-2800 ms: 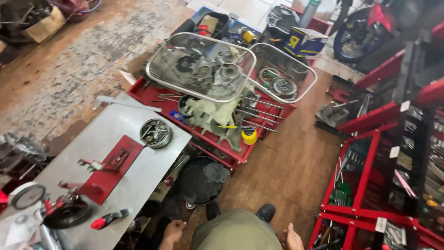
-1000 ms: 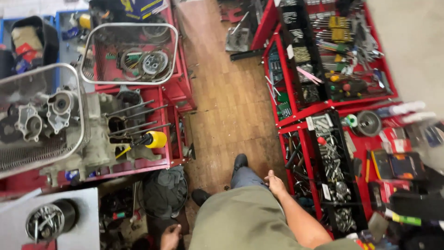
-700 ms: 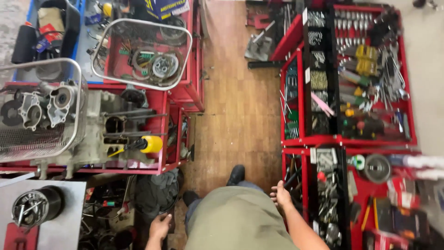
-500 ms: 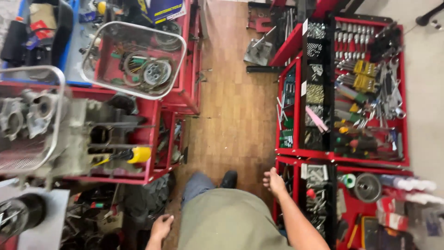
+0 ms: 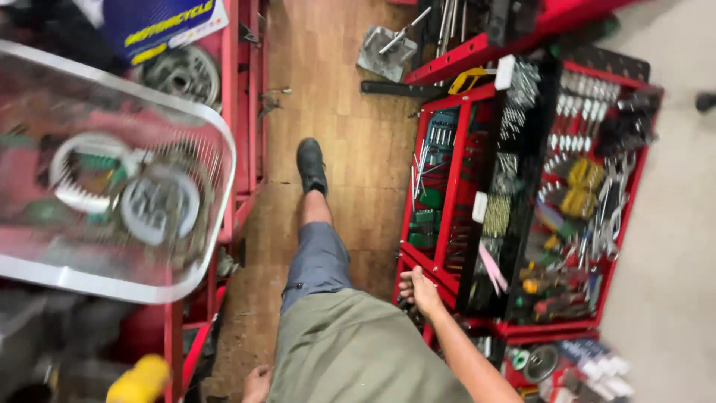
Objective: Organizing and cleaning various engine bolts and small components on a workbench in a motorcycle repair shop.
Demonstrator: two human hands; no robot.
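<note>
The right hand (image 5: 419,289) sits just below the middle of the frame, fingers curled in a loose fist against the lower left edge of the red tool cart (image 5: 514,224). It touches or nearly touches the cart's red rim, but whether it grips anything cannot be told. The forearm runs from it down to the bottom edge, to the right of the olive shirt.

The left hand (image 5: 257,383) shows only partly at the bottom edge, left of the shirt, beside the lower frame of the red shelf rack (image 5: 250,112). Its fingers are cut off, so its state cannot be told; nothing is seen in it.

The cart fills the right half of the frame. Its open drawers hold rows of sockets, wrenches (image 5: 608,205) and screwdrivers with coloured handles (image 5: 552,291). Further right the floor is pale.

Between the hands, one leg in grey shorts stretches up the frame, ending in a dark shoe (image 5: 311,164) on the wooden floor (image 5: 343,89).

In the left half, a blurred wire basket (image 5: 112,179) with a bright metal rim holds round metal parts and rests on the rack. A yellow tool handle (image 5: 142,377) lies at the lower left. A grey metal part (image 5: 384,52) lies on the floor near the top centre.
</note>
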